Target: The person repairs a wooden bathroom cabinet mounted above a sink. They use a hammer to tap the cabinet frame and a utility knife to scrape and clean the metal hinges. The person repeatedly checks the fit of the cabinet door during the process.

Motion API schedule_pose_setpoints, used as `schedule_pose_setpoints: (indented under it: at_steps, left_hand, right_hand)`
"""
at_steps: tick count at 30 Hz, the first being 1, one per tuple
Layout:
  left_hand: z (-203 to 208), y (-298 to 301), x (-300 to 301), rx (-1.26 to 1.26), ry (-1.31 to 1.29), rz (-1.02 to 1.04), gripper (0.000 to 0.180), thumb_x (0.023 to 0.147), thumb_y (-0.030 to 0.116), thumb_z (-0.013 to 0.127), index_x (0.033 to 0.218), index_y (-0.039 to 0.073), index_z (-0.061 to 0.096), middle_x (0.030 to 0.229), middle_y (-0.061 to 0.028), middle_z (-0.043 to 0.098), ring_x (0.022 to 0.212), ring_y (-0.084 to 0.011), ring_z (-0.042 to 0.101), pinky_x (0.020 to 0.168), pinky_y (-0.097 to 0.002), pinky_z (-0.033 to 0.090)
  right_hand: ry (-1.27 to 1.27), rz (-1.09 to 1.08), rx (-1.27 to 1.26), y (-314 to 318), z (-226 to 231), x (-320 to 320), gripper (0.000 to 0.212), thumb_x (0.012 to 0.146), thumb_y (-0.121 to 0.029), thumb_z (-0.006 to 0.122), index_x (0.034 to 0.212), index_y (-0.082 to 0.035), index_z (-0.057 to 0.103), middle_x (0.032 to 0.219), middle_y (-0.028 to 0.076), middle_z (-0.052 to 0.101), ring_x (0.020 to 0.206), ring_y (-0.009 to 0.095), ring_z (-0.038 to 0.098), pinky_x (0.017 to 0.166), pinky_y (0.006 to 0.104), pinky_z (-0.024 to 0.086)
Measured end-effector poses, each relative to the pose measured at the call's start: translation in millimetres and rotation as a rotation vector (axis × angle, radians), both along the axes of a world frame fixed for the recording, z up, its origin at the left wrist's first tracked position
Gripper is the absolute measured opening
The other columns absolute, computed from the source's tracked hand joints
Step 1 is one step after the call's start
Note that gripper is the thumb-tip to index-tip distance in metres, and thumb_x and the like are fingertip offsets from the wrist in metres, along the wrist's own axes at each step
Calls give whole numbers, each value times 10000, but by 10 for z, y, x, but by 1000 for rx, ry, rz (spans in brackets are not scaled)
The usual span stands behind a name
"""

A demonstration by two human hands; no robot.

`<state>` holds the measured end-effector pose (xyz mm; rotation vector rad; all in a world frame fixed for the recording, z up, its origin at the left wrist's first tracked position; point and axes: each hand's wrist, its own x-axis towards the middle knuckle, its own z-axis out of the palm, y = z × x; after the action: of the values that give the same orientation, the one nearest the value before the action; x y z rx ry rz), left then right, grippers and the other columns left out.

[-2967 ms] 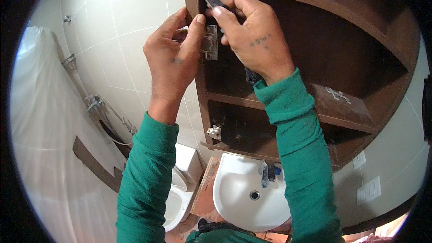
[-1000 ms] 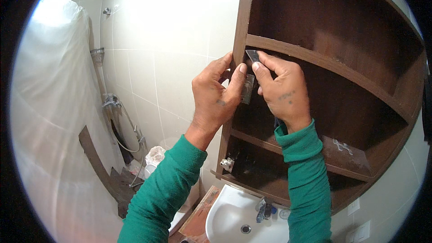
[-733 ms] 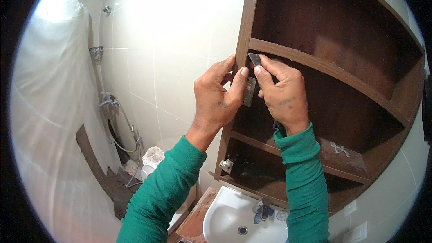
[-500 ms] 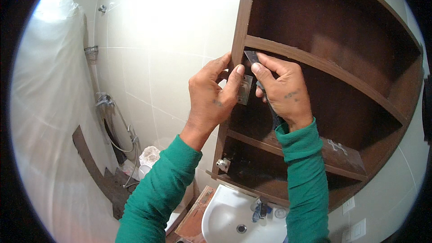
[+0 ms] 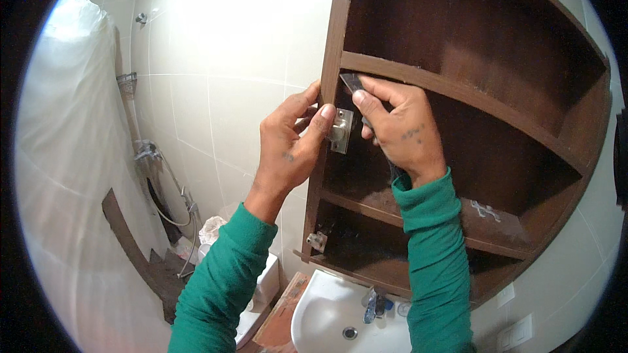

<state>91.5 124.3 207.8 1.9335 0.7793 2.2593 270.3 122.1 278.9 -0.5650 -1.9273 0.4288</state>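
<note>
A brown wooden cabinet with a curved right side (image 5: 471,95) hangs on the wall before me, its shelves exposed. My left hand (image 5: 291,137) grips the cabinet's left side panel (image 5: 333,39), thumb on the front edge and fingers round the outside. Just beside that thumb, a metal hinge plate (image 5: 343,132) sits on the panel's inner face. Inside the upper corner of the middle compartment, my right hand (image 5: 405,124) is closed round a utility knife with a dark, slanted blade (image 5: 352,82). Its tip is close to the panel, beneath the shelf; whether it touches, I cannot tell.
Below the cabinet stands a white washbasin (image 5: 327,314) with a tap (image 5: 371,304). More hinge hardware (image 5: 317,242) is on the lower panel. Translucent plastic sheeting (image 5: 65,157) hangs at left, near a shower hose (image 5: 171,216). Wall switches (image 5: 515,335) are at lower right.
The view has shifted, so the cabinet and both hands appear farther left. My left hand has slid slightly down the panel. The knife keeps about the same place in the corner.
</note>
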Motion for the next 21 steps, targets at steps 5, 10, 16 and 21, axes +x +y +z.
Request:
schedule_pose_setpoints:
  at_steps: [5, 10, 16, 21]
  left_hand:
    - [13, 10, 19, 7, -27, -68, 439, 1033, 131, 707, 1452, 11, 653, 1186, -169, 755, 1051, -230, 748, 984, -413, 619]
    - [-6, 17, -2, -5, 7, -54, 435, 1045, 144, 707, 1459, 23, 649, 1231, -149, 737, 1121, -229, 720, 986, -401, 620]
    - [-17, 59, -24, 10, 5, -56, 429, 1045, 137, 715, 1456, 31, 653, 1268, -149, 726, 1132, -225, 715, 985, -399, 623]
    - [-11, 35, 1, -12, 20, -15, 427, 1041, 120, 715, 1454, 32, 654, 1267, -151, 731, 1113, -212, 721, 985, -393, 622]
  right_hand:
    - [106, 13, 62, 100, -117, -27, 312, 1028, -142, 685, 1292, 9, 755, 871, 62, 768, 607, 69, 623, 545, 250, 522]
    - [134, -29, 44, 94, -148, -53, 347, 1020, -132, 695, 1330, 20, 730, 1016, 110, 800, 636, 76, 647, 575, 250, 562]
    - [151, -20, 54, 97, -172, -62, 373, 1018, -143, 712, 1337, 50, 712, 1077, 129, 794, 661, 81, 661, 573, 257, 583]
    - [149, -31, 48, 127, -174, -47, 375, 1019, -142, 719, 1340, 53, 710, 1050, 122, 791, 663, 80, 661, 566, 249, 573]
